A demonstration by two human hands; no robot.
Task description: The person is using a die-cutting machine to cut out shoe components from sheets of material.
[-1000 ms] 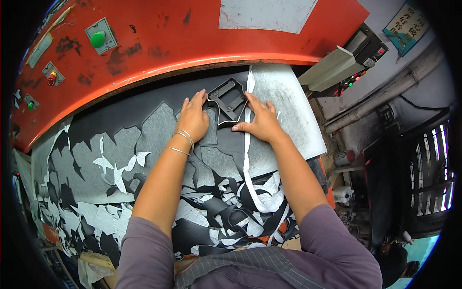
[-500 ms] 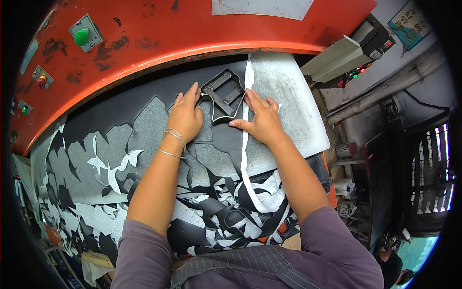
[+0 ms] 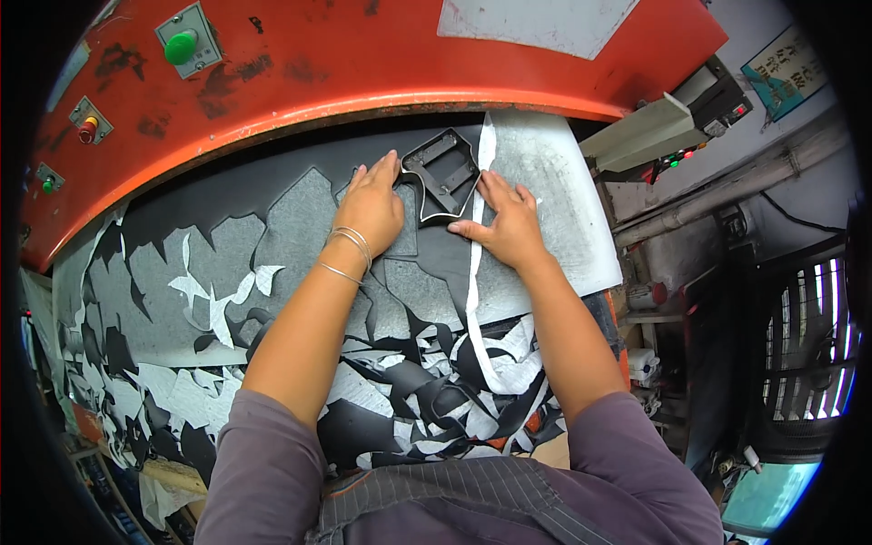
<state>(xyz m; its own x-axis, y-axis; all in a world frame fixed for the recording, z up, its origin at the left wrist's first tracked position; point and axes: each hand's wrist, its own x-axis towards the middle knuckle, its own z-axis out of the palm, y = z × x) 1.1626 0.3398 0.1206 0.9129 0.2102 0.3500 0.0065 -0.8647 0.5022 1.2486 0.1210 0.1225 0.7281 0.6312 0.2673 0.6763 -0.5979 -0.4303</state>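
A black metal cutting die with a thin bright edge and a crossbar inside lies on a dark sheet. My left hand rests along its left side, fingertips at its upper left corner. On the other side, my right hand has its fingers against the right edge and its thumb by the lower corner. Both hands steady the die between them, fingers stretched rather than wrapped. A narrow white strip runs down under the right hand. Left of the die, angular cut-outs in the dark sheet expose a grey surface.
An orange machine beam spans the far side, with green buttons and a red knob. Black and white scraps pile along the near edge. A worn white board extends at right, near a control box.
The whole picture has shifted slightly. Both hands and the cutting die keep nearly the same place on the dark sheet.
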